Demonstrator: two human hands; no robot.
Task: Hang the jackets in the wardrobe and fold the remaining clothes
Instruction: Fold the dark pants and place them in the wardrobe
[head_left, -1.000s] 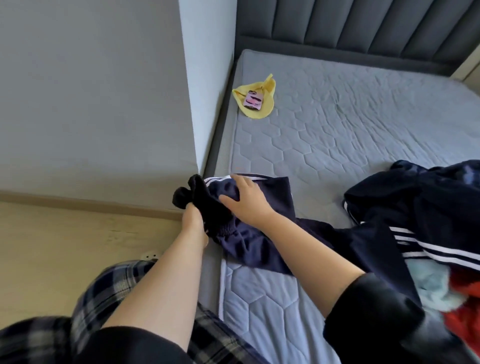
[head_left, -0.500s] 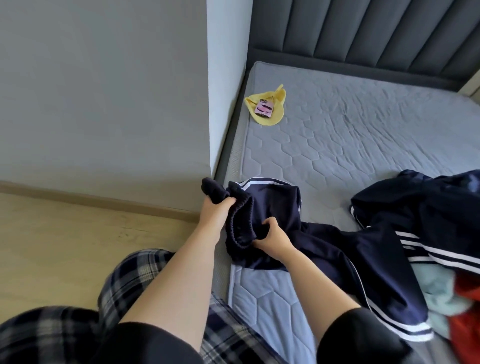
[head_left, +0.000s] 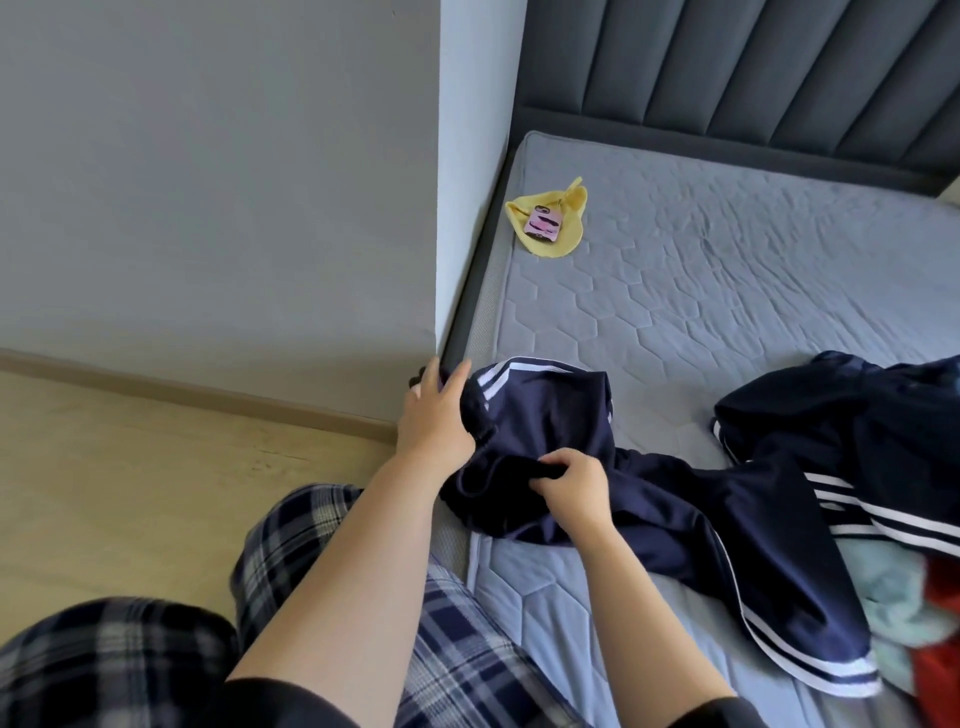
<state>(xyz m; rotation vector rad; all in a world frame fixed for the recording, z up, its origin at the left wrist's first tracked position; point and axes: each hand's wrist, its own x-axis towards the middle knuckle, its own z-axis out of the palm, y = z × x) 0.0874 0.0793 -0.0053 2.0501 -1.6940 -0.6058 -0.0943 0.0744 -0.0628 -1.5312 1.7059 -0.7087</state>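
Observation:
A navy garment with white stripes (head_left: 649, 509) lies spread across the near left part of the grey mattress (head_left: 727, 291). My left hand (head_left: 434, 413) grips its upper left end at the mattress corner. My right hand (head_left: 571, 486) pinches a fold of the same dark fabric a little lower and to the right. Another navy striped garment (head_left: 857, 431) lies bunched at the right edge, on top of light blue (head_left: 893, 592) and red clothes (head_left: 940, 623).
A yellow cloth (head_left: 563, 236) with a pink phone (head_left: 543, 224) on it lies at the far left of the mattress. A grey wall corner (head_left: 441, 208) stands just left of the bed. The padded headboard (head_left: 753, 67) is behind. Wooden floor (head_left: 130, 467) lies to the left.
My right hand went from lying flat on the navy garment to pinching a fold nearer me. My left hand kept its grip on the end and the fabric bunched up between both hands.

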